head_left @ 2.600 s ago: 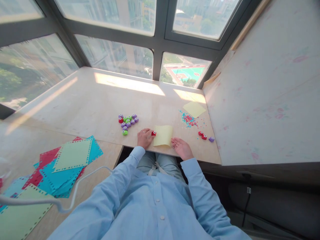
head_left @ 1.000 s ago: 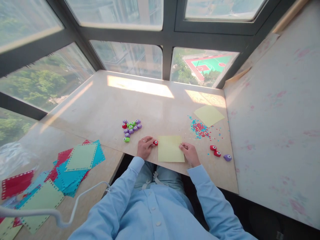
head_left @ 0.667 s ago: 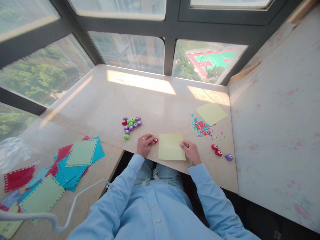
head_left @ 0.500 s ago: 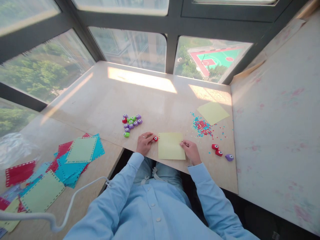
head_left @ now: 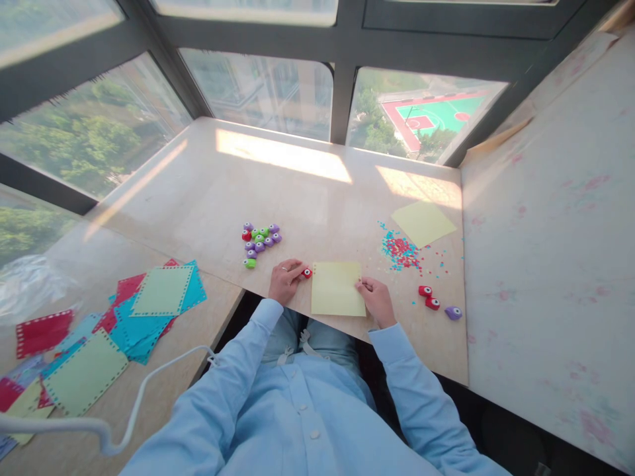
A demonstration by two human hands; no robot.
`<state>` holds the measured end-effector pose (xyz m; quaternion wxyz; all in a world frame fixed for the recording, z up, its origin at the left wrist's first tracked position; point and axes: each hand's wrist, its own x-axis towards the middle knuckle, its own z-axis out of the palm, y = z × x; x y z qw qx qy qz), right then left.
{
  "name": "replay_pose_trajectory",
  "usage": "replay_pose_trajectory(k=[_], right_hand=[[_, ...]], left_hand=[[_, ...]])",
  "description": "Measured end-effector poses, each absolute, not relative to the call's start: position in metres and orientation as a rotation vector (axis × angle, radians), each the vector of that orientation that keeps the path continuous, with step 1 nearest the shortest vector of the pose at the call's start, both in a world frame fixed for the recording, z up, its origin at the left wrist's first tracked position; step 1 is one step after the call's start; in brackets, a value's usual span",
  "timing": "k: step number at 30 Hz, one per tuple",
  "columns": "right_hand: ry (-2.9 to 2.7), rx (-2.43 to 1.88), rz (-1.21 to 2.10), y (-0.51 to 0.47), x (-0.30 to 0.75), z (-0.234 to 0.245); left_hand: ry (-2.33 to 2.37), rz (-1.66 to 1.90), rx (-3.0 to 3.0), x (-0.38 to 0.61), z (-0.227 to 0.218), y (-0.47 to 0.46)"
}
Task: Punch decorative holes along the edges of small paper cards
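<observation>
A pale yellow paper sheet [head_left: 337, 288] lies flat on the marble counter [head_left: 208, 198] just in front of me. My left hand [head_left: 284, 280] rests at the sheet's left edge, its fingers closed on a small red hole punch [head_left: 307, 272]. At the sheet's right edge, my right hand [head_left: 377, 299] pinches the paper between thumb and fingers.
A cluster of purple, green and red punches [head_left: 258, 239] sits left of centre. Two red punches [head_left: 428, 297] and a purple one [head_left: 453, 312] lie at right, near punched confetti [head_left: 399, 250] and a second yellow sheet [head_left: 423, 223]. Punched coloured sheets [head_left: 143, 307] are piled far left.
The curled yellow sheet now lies flat. My right hand went from open beside the paper to pinching its right edge. The left hand stays on the red punch. The view shifted.
</observation>
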<state>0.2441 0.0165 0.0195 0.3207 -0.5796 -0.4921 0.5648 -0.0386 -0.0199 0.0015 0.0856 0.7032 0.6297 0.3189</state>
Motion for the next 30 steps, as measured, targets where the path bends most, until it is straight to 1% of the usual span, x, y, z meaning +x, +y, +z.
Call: replay_pose_trajectory(k=[6,16,30], right_hand=[[-1.295,-1.507,1.477,0.0151,0.2438,0.0200],[-1.360,-1.572,1.386,0.0156,0.2448,0.0174],[-1.285,-1.534,1.451,0.0149,0.2439,0.0208]], left_hand=[[1.902,0.890,2.082,-0.0389,0.0009,-0.0209],[1.897,0.899,2.092,-0.0401,-0.0041,-0.0200],[1.892,0.912,2.069,-0.0397,-0.0080,-0.0218]])
